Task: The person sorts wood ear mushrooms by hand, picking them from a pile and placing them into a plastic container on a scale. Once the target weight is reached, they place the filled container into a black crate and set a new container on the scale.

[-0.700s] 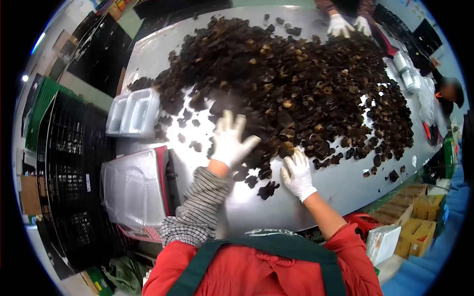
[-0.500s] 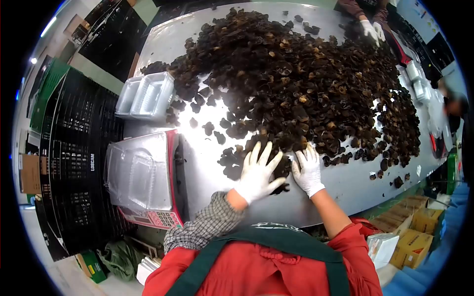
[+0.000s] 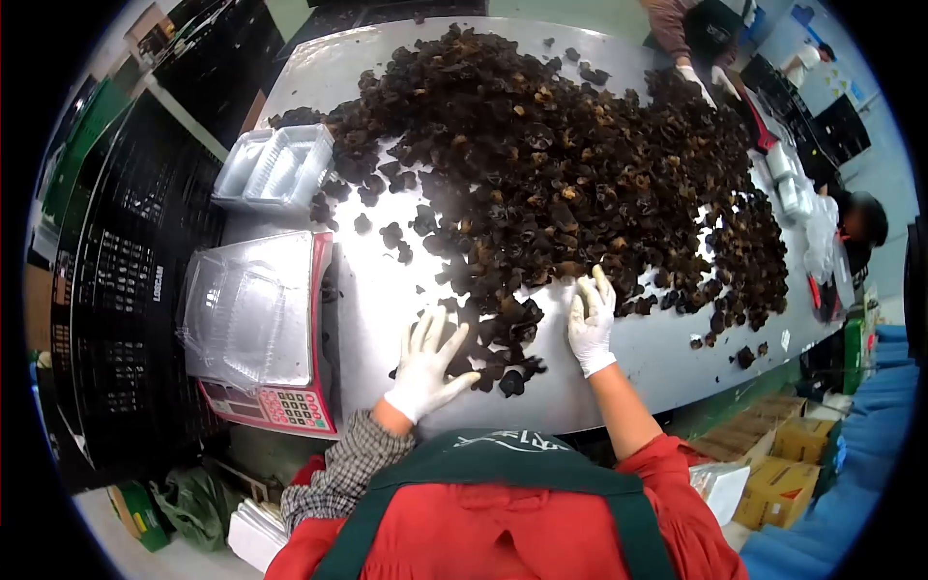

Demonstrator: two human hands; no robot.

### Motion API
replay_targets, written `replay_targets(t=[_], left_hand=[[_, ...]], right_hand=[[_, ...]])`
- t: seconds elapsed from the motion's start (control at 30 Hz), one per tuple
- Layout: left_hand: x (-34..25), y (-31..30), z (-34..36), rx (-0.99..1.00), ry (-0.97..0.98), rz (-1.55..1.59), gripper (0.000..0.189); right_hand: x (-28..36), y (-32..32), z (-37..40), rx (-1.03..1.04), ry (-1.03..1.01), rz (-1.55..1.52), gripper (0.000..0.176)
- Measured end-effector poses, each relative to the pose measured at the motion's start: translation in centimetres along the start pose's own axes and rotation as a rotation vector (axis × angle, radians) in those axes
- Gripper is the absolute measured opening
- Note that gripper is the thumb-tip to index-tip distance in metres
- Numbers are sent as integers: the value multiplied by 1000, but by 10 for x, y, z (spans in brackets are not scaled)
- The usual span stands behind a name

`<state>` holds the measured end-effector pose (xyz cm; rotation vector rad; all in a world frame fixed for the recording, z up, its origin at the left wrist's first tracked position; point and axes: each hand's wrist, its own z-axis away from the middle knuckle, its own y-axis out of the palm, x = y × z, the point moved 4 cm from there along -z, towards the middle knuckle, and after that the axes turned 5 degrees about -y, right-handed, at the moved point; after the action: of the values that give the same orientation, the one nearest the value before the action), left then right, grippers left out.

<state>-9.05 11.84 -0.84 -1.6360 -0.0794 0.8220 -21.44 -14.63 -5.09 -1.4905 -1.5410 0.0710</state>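
Observation:
A large heap of dark wood ear mushrooms (image 3: 551, 164) spreads over the metal table. My left hand (image 3: 425, 367), in a white glove, lies with fingers spread beside a small group of wood ears (image 3: 507, 333) pulled out in front of the heap. Its fingertips touch or hover over a few dark pieces, and it grips nothing that I can see. At the heap's near edge, my right hand (image 3: 593, 329), also white-gloved, has its fingers stretched forward. Nothing shows in its grasp.
To my left stand a scale (image 3: 261, 319) with a clear plastic tray on it, stacked clear trays (image 3: 275, 164) and a tall black crate (image 3: 126, 261). Across the table, a co-worker's gloved hands (image 3: 710, 82) are at the heap. Cardboard boxes (image 3: 778, 488) sit at lower right.
My left hand has moved left and toward me, away from the right hand. Several wood ears now show between the hands. The view has shifted slightly.

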Motion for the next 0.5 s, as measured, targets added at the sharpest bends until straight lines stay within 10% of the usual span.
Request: replay_targets(t=[0.13,0.23,0.5], left_hand=[[42,-7,29,-297,-314,-152,75],[63,-3,34,-275,-374,-89,77],[-7,10,-18,-219,42,201,79]], right_hand=[[25,11,-89,53,-184,138,46],[8,59,-131,323,70,351,70],[111,61,-50,770,-371,206,63]])
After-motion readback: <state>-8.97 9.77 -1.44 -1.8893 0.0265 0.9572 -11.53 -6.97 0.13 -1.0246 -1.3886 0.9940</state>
